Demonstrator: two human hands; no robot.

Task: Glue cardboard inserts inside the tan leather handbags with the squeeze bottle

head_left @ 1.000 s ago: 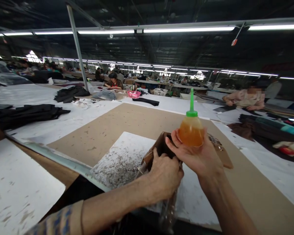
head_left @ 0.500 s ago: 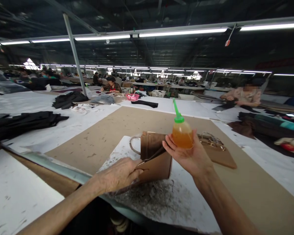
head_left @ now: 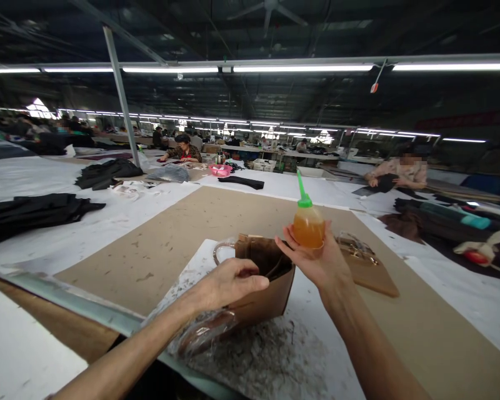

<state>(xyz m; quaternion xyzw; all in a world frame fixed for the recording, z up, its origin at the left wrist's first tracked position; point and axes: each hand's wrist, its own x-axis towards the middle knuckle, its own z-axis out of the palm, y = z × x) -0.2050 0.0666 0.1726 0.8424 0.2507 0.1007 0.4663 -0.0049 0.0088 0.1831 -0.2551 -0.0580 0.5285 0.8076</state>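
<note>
Brown boxy bag point(head_left: 270, 297); left hand point(head_left: 230, 283) half-curled over it, hold unclear; right hand point(head_left: 323, 265) cups round translucent bottle point(head_left: 308, 229).

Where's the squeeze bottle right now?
In the head view, the squeeze bottle is right of centre, held in the right hand, above and right of the open brown handbag.

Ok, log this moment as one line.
Left hand: over open brown bag, contact unclear | Right hand: holding squeeze bottle, green nozzle up | Beneath bag: dirt-marked white sheet
</note>
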